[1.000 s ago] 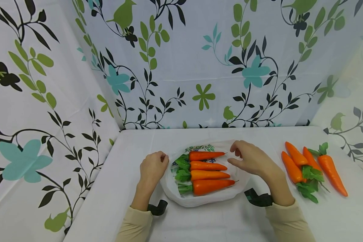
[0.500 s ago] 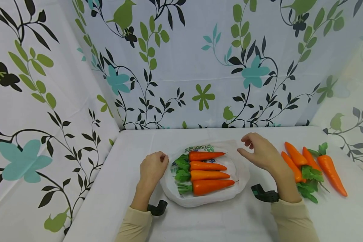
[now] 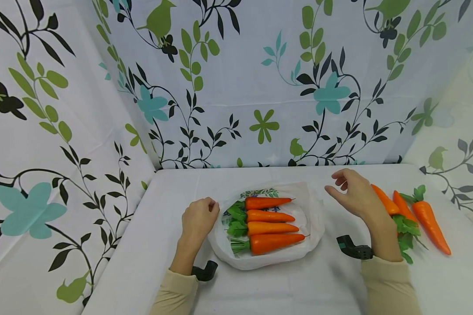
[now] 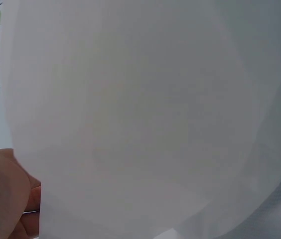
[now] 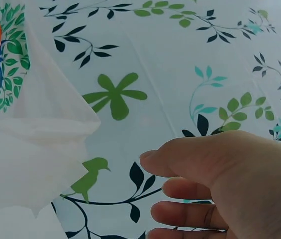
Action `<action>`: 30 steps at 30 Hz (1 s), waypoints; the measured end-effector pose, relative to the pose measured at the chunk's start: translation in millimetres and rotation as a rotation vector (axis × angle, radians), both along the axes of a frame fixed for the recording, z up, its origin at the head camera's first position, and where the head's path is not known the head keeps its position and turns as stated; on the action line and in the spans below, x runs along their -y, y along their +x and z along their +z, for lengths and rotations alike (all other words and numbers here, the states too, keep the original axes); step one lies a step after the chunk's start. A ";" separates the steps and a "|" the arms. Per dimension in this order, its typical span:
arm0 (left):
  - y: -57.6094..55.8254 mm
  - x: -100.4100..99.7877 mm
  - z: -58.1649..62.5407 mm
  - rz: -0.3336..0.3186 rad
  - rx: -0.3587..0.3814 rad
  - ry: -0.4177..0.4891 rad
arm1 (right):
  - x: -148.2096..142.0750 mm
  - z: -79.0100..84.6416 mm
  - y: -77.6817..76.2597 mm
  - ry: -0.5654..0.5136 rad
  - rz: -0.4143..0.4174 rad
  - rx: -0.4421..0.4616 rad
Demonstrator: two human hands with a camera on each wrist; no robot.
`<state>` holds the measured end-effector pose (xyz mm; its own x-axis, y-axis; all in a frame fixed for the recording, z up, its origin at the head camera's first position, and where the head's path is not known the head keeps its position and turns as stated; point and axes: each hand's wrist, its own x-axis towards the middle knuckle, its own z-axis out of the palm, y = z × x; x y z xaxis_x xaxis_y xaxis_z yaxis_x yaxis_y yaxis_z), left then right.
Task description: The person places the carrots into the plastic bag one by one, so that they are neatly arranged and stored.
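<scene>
Several orange carrots (image 3: 273, 228) with green tops lie side by side in a white thin-sided bag (image 3: 260, 262). Green leaf print shows on the inside of the bag around them. My left hand (image 3: 199, 218) is at the bag's left edge, fingers curled at its rim and gripping it. The bag's pale wall (image 4: 130, 119) fills most of the left wrist view and hides the fingertips. To the right of the bag, my right hand (image 3: 356, 194) is held with fingers loosely bent and nothing between them. Its wrist partly covers a second group of carrots (image 3: 429, 223).
The white-covered table (image 3: 173, 183) reaches back to a hanging cloth (image 3: 228, 96) with leaf, bird and flower prints. Similar printed cloth hangs on the left and right sides. A black wrist camera (image 3: 354, 249) is strapped to each wrist.
My right hand has moved right, away from the bag's right edge and toward the second group of carrots. The left hand and the carrots in the bag have stayed in place.
</scene>
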<state>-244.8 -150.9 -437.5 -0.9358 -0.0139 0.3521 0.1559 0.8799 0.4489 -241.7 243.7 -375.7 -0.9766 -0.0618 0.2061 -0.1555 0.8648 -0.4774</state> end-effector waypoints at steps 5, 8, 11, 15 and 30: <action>0.3 0.0 0.4 0.003 0.004 0.000 | -7.8 -2.6 -2.1 -0.018 -0.032 0.009; 0.7 -0.3 0.9 0.010 0.009 0.000 | -12.7 -4.8 -3.2 -0.030 -0.049 0.005; 0.8 -0.7 1.1 0.014 0.012 0.000 | -18.0 -6.5 -4.1 -0.052 -0.066 0.017; 0.5 -0.8 1.1 0.013 0.011 0.002 | -25.0 -7.5 -5.1 -0.071 -0.085 0.046; 1.3 -0.4 2.2 0.011 0.024 0.004 | -47.3 -11.7 -4.8 -0.070 -0.143 0.051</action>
